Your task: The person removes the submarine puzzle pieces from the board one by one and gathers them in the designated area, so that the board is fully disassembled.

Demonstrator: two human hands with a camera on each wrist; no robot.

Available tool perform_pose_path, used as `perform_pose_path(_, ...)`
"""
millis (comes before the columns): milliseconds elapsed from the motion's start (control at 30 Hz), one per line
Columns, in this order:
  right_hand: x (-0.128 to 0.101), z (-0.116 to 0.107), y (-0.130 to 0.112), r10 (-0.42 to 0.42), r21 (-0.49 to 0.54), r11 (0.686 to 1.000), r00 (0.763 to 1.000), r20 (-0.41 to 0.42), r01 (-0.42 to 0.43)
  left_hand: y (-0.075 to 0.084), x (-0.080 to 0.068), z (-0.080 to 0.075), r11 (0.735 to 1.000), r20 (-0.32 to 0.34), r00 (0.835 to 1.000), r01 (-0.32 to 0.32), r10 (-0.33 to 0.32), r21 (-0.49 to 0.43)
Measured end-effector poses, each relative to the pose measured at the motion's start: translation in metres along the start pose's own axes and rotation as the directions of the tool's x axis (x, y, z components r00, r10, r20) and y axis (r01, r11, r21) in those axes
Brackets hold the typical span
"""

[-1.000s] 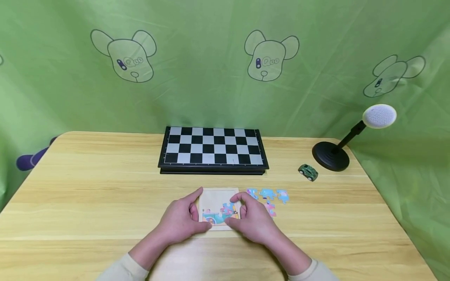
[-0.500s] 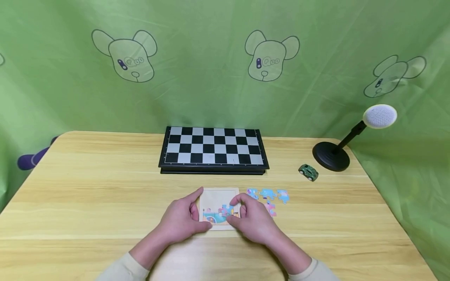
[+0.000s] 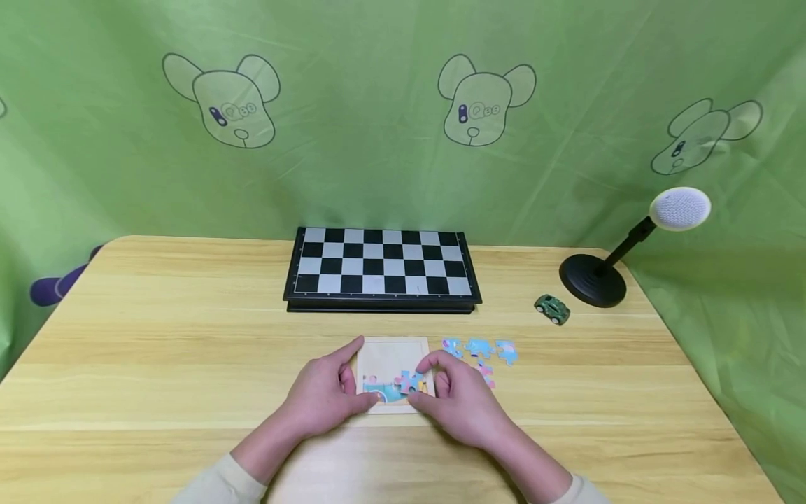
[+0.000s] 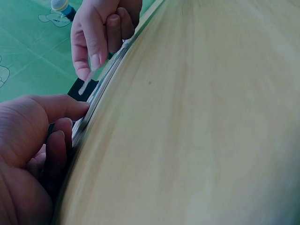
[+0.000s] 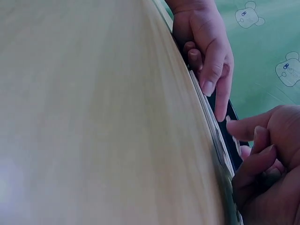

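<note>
A square wooden puzzle tray [image 3: 393,353] lies on the table with joined pieces [image 3: 384,392] along its near side. My left hand [image 3: 324,395] grips the tray's left side, index finger at the far corner and thumb at the near edge. Between thumb and index finger, my right hand [image 3: 462,402] pinches a blue and pink puzzle piece [image 3: 409,381] over the tray's lower right part. In the left wrist view the piece [image 4: 85,86] shows edge-on, raised above the tray. Several loose pieces [image 3: 480,348] lie right of the tray; the right hand partly hides a pink one [image 3: 485,373].
Behind the tray is a black and white chessboard [image 3: 384,262]. Toward the back right stand a small green toy car [image 3: 552,309] and a toy microphone on a round black base [image 3: 593,281]. A green curtain [image 3: 365,140] hangs behind the wooden table [image 3: 157,336].
The pinched piece has turned and come slightly nearer the tray's near side. My right hand has shifted a little right and toward me. My left hand keeps its place on the tray.
</note>
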State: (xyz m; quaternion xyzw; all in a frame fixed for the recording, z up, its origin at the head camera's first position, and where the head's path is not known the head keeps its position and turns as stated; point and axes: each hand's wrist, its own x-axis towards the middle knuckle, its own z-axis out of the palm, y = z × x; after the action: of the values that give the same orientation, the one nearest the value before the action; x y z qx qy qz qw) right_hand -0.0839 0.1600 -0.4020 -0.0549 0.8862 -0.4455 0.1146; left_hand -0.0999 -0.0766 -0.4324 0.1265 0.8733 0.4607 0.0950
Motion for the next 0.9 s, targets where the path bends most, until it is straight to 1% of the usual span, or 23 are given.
perform_pose_path(133, -0.006, -0.009, -0.001, -0.009, 0.044, 0.999, 1.0, -0.005, 0.009, 0.0, 0.0, 0.0, 1.0, 0.0, 1.0, -0.006, 0.006, 0.0)
perform_pose_path(267, -0.01, -0.018, 0.005, -0.013, 0.06, 0.998, 1.0, -0.021, 0.014, 0.001, 0.0, 0.0, 1.0, 0.002, 1.0, -0.004, 0.004, -0.002)
perform_pose_path(533, -0.017, -0.042, 0.024, 0.01, 0.046, 0.999, 0.996, -0.087, -0.006, 0.002, 0.0, 0.001, 1.0, -0.001, 1.0, -0.002, 0.002, 0.002)
perform_pose_path(733, -0.024, -0.06, 0.038, -0.005, 0.049, 0.999, 0.995, -0.101, 0.01, 0.002, 0.0, 0.0, 1.0, 0.001, 1.0, 0.001, -0.001, 0.005)
perform_pose_path(900, -0.028, -0.074, 0.045, -0.007, 0.05, 0.999, 0.994, -0.107, 0.012, 0.002, 0.0, 0.0, 1.0, -0.005, 1.0, 0.003, -0.003, 0.014)
